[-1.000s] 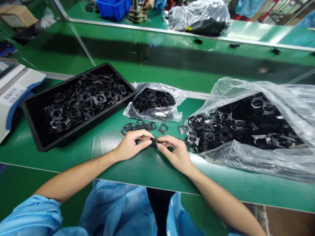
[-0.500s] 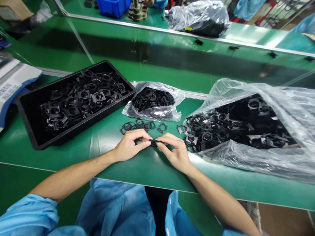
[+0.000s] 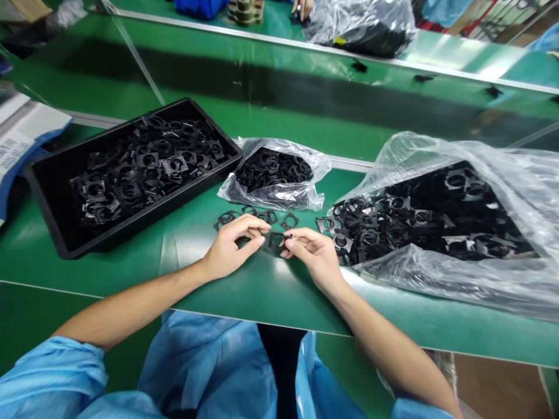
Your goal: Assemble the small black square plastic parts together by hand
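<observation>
My right hand [image 3: 314, 256] pinches the right edge of a small black square frame part [image 3: 276, 240], held just above the green table [image 3: 262, 291]. Close to the part's left, my left hand [image 3: 231, 250] is curled in a pinch, with a dark bit under its fingers that I cannot make out. Several loose black ring parts [image 3: 244, 216] lie just beyond both hands. A small clear bag of ring parts [image 3: 275, 174] is behind them. A large clear bag of square frame parts [image 3: 437, 215] spills open to the right of my right hand.
A black tray [image 3: 43, 180] with many assembled black parts sits at the left. A white and blue device [image 3: 21, 134] is at the far left edge. Across the conveyor, another person's hand [image 3: 301, 7] is beside a dark plastic bag [image 3: 358, 23].
The part, pinched edge-on between both hands before, now shows flat as a square frame in my right fingers. My left fingers have drawn slightly back. The view has tilted down a little.
</observation>
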{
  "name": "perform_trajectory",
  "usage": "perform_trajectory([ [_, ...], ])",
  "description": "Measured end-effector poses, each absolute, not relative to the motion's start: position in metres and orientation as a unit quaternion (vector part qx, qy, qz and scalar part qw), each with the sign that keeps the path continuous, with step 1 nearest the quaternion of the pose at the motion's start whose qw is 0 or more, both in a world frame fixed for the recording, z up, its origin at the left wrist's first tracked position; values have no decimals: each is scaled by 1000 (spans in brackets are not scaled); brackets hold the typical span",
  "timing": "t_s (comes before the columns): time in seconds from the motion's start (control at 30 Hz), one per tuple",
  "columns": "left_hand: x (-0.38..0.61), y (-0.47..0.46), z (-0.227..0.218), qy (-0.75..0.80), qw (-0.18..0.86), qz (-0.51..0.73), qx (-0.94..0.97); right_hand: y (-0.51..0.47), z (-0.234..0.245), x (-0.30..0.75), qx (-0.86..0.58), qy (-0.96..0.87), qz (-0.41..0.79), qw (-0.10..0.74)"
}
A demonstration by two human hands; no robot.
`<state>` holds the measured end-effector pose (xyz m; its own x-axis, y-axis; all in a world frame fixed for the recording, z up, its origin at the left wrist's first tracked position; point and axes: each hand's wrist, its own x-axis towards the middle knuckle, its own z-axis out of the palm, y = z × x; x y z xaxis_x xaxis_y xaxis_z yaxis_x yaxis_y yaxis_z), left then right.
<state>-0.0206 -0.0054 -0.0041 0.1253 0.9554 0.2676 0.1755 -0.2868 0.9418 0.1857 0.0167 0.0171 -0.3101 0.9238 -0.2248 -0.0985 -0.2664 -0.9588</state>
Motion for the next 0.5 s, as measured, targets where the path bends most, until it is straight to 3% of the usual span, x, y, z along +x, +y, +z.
perform_trajectory([
  [0.1, -22, -7, -2, 415, 256, 494, 720, 17, 15, 187, -434, -458, 680, 374],
  [0.17, -23, -7, -1, 395, 217, 486, 749, 17, 13, 188, -421, -458, 696, 359],
  [0.5, -23, -3, 2, 425, 325, 487, 690, 10, 19, 192, -412, -671, 474, 395],
])
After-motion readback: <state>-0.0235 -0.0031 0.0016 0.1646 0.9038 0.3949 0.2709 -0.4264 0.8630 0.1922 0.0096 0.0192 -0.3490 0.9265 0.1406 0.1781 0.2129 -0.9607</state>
